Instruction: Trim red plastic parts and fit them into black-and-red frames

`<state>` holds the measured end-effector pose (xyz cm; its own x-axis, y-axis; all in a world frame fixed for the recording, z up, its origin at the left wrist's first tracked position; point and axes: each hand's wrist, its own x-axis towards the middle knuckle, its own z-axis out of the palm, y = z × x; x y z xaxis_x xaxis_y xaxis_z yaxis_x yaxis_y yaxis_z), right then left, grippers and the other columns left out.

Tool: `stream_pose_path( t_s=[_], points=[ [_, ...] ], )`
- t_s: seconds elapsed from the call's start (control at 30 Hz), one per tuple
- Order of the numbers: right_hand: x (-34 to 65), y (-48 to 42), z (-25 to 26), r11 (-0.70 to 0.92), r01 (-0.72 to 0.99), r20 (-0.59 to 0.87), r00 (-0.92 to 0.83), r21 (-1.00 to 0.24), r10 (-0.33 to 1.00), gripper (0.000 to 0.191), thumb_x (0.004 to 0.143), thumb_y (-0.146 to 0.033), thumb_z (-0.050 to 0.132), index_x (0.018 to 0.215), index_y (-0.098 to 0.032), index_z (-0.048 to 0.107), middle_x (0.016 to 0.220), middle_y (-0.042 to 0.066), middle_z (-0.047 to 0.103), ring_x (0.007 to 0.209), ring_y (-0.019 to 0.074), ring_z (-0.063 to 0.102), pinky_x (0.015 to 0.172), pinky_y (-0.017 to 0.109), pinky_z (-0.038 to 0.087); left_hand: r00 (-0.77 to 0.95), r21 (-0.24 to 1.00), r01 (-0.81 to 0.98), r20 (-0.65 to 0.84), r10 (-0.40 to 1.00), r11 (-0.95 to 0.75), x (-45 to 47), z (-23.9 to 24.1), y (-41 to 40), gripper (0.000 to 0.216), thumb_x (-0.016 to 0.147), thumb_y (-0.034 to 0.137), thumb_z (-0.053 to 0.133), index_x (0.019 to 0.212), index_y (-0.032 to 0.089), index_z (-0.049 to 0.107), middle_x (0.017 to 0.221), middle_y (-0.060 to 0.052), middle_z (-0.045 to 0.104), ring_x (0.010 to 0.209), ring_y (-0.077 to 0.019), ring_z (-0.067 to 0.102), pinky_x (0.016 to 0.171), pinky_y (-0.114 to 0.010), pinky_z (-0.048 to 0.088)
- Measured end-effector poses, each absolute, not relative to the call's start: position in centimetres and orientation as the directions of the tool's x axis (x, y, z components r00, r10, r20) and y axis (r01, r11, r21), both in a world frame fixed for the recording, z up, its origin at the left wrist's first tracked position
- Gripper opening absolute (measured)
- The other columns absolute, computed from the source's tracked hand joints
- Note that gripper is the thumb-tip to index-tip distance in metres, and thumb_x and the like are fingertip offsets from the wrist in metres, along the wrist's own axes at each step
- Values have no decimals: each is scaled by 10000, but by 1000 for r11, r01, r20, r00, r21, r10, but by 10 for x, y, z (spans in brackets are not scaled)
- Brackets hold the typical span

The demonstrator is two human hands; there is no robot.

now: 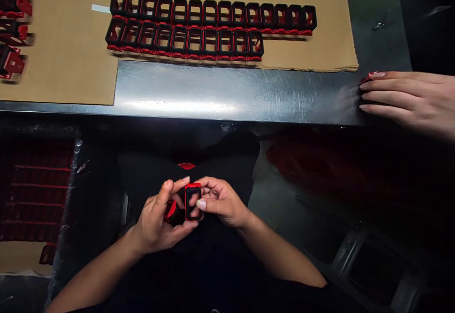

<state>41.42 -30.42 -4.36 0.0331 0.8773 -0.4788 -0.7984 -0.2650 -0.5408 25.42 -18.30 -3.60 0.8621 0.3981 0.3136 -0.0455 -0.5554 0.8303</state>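
My left hand (151,223) and my right hand (225,203) meet in front of my body, low in the middle of the head view. Between them is a small red-and-black rectangular frame (188,205), held upright with its opening facing me. The left fingers grip its top and bottom ends. On its right side, my right thumb presses the front edge while the other right fingers curl behind. A second red-and-black piece (172,211) rests inside the left palm, partly hidden by the fingers.
Two rows of similar frames (209,14) stand on cardboard (64,43) atop a metal table (213,93). More pieces (12,62) sit at the left. Another person's hand (408,95) touches a red part at the right. Lower left, a plastic-lined container (66,218) holds rows of red parts.
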Motion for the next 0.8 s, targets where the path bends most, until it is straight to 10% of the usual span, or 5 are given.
stream_pose_path(
  t_s=[0.23, 0.53, 0.8],
  points=[
    [413, -301, -44, -293, -880, -526, -58, -375, 849, 420, 768, -423, 839, 1030, -153, 650, 738, 6, 727, 520, 103, 666, 460, 177, 544, 823, 959, 127, 42, 567, -255, 252, -34, -189, 999, 796, 344, 805, 1587, 293, 196, 1339, -172, 627, 675, -108, 677, 708, -310, 639],
    [416, -301, -40, -351, -743, -558, 37, -571, 829, 373, 787, -395, 831, 1036, -135, 733, 676, -6, 699, 496, 70, 616, 462, 158, 489, 902, 831, 232, 11, 431, -506, 255, -30, -180, 864, 786, 213, 760, 1545, 261, 348, 1323, -156, 607, 1146, -278, 677, 927, -421, 614],
    [422, -303, -31, -358, -597, -554, 179, -718, 813, 329, 781, -358, 806, 1040, -166, 742, 780, 16, 723, 614, 99, 650, 569, 211, 518, 864, 978, 56, 52, 500, -199, 245, -49, -176, 795, 777, 278, 810, 1478, 291, 435, 1405, -163, 606, 1268, -297, 628, 1001, -451, 578]
  ],
)
